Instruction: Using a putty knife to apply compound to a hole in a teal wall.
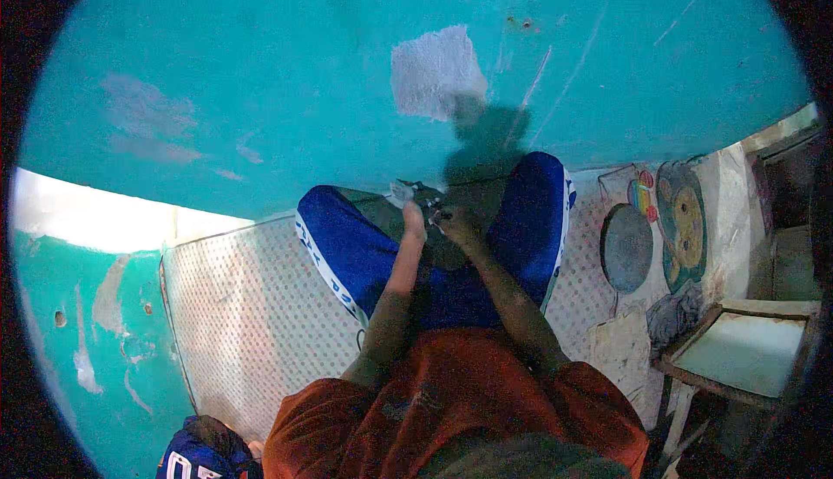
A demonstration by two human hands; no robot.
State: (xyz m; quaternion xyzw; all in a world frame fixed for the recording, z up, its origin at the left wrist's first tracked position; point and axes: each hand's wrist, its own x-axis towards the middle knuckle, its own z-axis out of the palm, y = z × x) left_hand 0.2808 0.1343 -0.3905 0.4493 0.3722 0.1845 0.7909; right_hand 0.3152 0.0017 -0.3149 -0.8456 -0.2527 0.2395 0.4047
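I sit with my knees, in blue trousers, spread apart and both hands low between them. My left hand [413, 219] is closed on a small whitish piece [401, 192], too blurred to name. Close by on the right, my right hand [457, 226] has its fingers pinched together near a small dark bit; what they hold is too small to make out. A thin dark thing [423, 187] shows just beyond the two hands, by the whitish piece. The hands are a short gap apart, in dim light.
A turquoise wall [286, 71] with a bare pale patch rises ahead. Dotted sheeting [226, 305] covers the floor. To the right are a round grey disc [626, 249], an animal-face mat [685, 227] and a framed stand [742, 353]. A person in blue [204, 453] is at lower left.
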